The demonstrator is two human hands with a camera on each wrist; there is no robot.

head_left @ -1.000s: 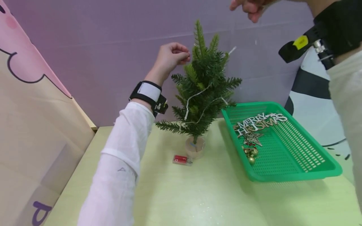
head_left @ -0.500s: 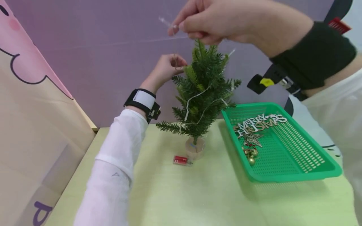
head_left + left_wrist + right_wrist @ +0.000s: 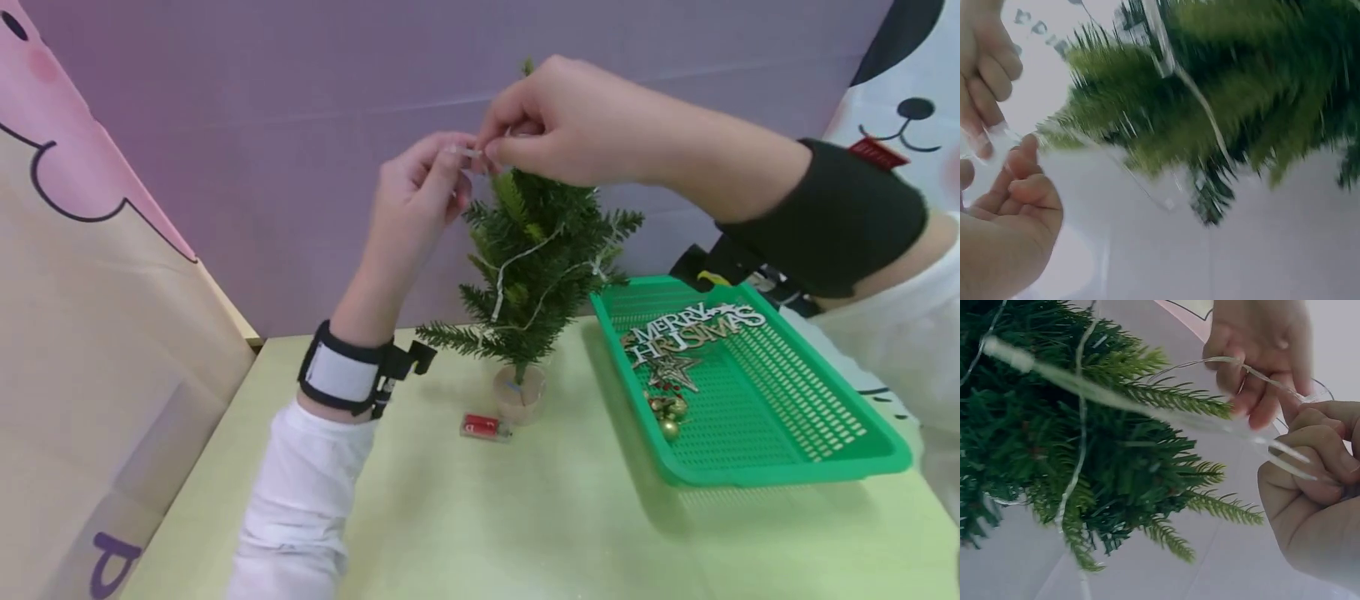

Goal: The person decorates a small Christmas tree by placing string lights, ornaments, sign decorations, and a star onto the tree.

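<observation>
Hands raised together above the small artificial tree [image 3: 536,267], meeting at its top. Left hand [image 3: 420,187]: fingers curled, pinching the thin light wire [image 3: 467,152] at its clear end. Right hand [image 3: 558,121]: fingers bunched, pinching the same wire just right of the left hand (fingertips of both nearly touching). Wire running down from the pinch point and wound loosely through the branches; blurred in the left wrist view. Tree upright in a small pale pot [image 3: 519,392] at the far middle of the surface [image 3: 525,533]. Red battery case [image 3: 483,427] lying just left of the pot, on the near side. Green basket [image 3: 825,454] to the right, holding a "Merry Christmas" sign [image 3: 693,325], a star [image 3: 673,369] and small gold baubles [image 3: 667,412].
</observation>
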